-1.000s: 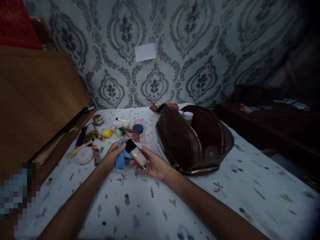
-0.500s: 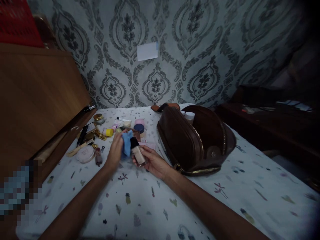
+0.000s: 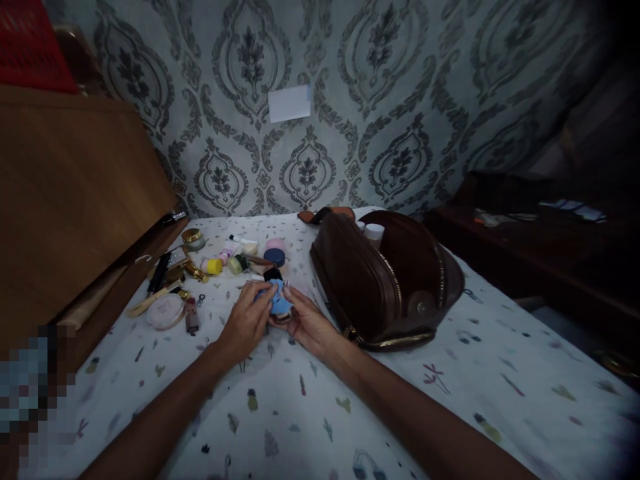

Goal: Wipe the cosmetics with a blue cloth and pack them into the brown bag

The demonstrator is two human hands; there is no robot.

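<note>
A small bottle with a black cap is held low over the patterned sheet by my right hand, whose fingers wrap its right side and base. Over the bottle's front lies a blue cloth, pressed there by my left hand. The cloth covers most of the bottle's body. Just beyond my hands sit a dark blue-lidded jar and a green-tinted item. A round pale compact and a small dark reddish bottle lie left of my left hand.
An open brown bag with white-capped containers stands on the sheet at right. More cosmetics, including a yellow-capped item, lie at left near a wooden cabinet. Patterned wallpaper rises behind.
My left hand has moved right with the blue cloth, from beside the bottle onto its front. The view has shifted slightly.
</note>
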